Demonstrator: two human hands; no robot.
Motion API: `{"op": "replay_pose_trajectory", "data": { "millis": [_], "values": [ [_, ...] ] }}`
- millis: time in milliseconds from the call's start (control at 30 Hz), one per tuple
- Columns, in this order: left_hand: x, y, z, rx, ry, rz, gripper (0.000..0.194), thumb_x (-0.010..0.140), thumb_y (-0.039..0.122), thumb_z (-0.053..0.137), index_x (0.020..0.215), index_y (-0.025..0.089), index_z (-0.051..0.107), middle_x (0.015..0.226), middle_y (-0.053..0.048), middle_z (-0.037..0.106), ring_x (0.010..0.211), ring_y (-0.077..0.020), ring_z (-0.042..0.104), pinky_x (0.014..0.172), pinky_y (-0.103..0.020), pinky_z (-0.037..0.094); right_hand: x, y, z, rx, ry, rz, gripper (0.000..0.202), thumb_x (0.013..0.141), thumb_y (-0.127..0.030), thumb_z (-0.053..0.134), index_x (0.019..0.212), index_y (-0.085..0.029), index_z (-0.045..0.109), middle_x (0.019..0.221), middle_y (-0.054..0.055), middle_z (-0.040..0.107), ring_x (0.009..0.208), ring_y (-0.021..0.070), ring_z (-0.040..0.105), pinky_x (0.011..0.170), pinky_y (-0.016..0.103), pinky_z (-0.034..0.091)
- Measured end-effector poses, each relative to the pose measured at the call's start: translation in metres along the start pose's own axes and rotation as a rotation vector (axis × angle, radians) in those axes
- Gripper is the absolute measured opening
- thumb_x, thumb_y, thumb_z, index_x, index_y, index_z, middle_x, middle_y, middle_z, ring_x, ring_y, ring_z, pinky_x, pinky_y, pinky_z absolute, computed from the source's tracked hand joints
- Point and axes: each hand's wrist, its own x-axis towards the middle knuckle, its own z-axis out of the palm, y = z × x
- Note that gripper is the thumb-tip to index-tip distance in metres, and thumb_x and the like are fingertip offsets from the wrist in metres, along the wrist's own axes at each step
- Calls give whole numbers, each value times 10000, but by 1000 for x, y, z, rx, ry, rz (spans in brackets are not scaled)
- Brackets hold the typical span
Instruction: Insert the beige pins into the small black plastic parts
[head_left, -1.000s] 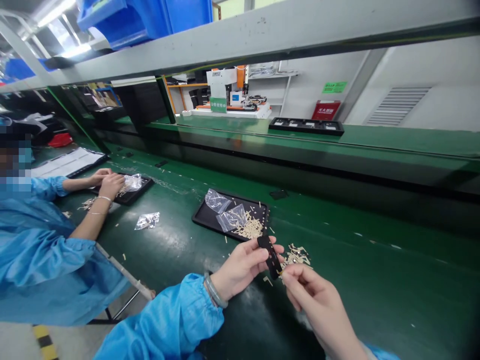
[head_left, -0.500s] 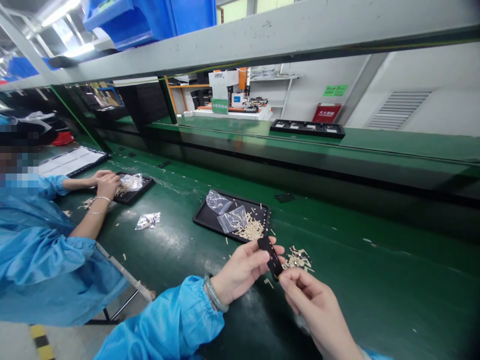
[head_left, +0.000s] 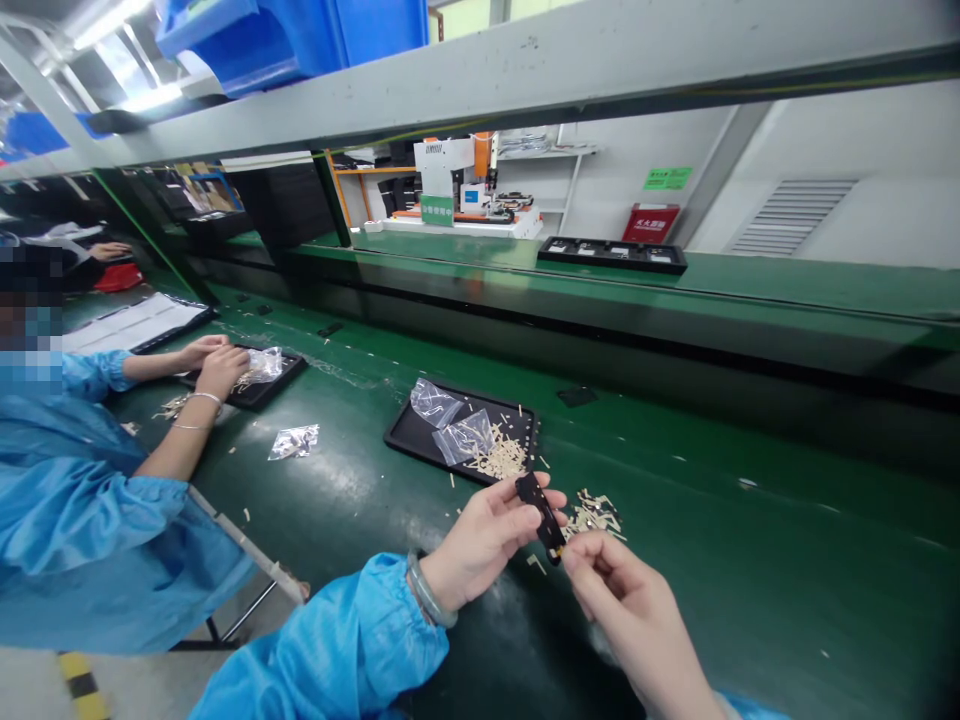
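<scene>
My left hand [head_left: 480, 535] grips a narrow black plastic part [head_left: 541, 515], thumb on its face and fingers behind. The part is tilted, its lower end pointing toward my right hand [head_left: 622, 590]. Thumb and forefinger of that hand are pinched together right at this lower end, by a tiny yellowish spot. Whatever lies between those fingertips is too small to make out. Just behind both hands, a loose pile of small pale strips [head_left: 596, 512] lies on the green table [head_left: 750, 560].
Beyond my left hand is a black tray [head_left: 420, 445] holding pale strips [head_left: 502, 458] and clear plastic bags [head_left: 463, 440]. A co-worker in blue [head_left: 97, 520] works at another black tray [head_left: 281, 385] on the left. A small clear bag [head_left: 294, 442] lies between us. Overhead runs a grey beam [head_left: 525, 75].
The black part has turned slightly in my left hand, showing more of its lower end. My right hand stays pinched beside it. The co-worker's hands have shifted a little.
</scene>
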Motion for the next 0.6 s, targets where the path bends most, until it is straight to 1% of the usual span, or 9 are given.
{"op": "replay_pose_trajectory", "data": {
  "millis": [133, 333, 467, 600],
  "values": [
    [-1, 1, 1, 14, 11, 12, 380, 709, 198, 711, 1073, 147, 611, 1024, -105, 649, 902, -188, 615, 811, -297, 444, -2, 0, 0, -17, 28, -36, 229, 811, -364, 520, 648, -203, 517, 539, -53, 399, 463, 96, 346, 436, 203, 323],
    [-1, 1, 2, 34, 17, 16, 408, 708, 220, 713, 1091, 144, 593, 1035, -118, 645, 894, -202, 621, 838, -323, 433, -3, -4, 1, -36, 49, -49, 217, 801, -352, 528, 646, -201, 534, 551, -38, 437, 477, 106, 387, 445, 204, 355],
    [-2, 1, 3, 44, 18, 12, 398, 715, 201, 704, 1092, 141, 590, 1023, -114, 642, 887, -194, 617, 827, -314, 435, -3, -6, 1, -44, 58, -60, 204, 790, -336, 537, 637, -201, 540, 559, -31, 472, 494, 114, 426, 457, 202, 375],
    [-3, 2, 5, 45, 49, 17, 405, 689, 198, 726, 1069, 143, 596, 991, -101, 643, 871, -188, 614, 817, -309, 433, -6, -5, 2, -76, 79, -70, 180, 788, -323, 530, 650, -209, 542, 574, -25, 501, 514, 126, 454, 473, 208, 390]
  ]
}}
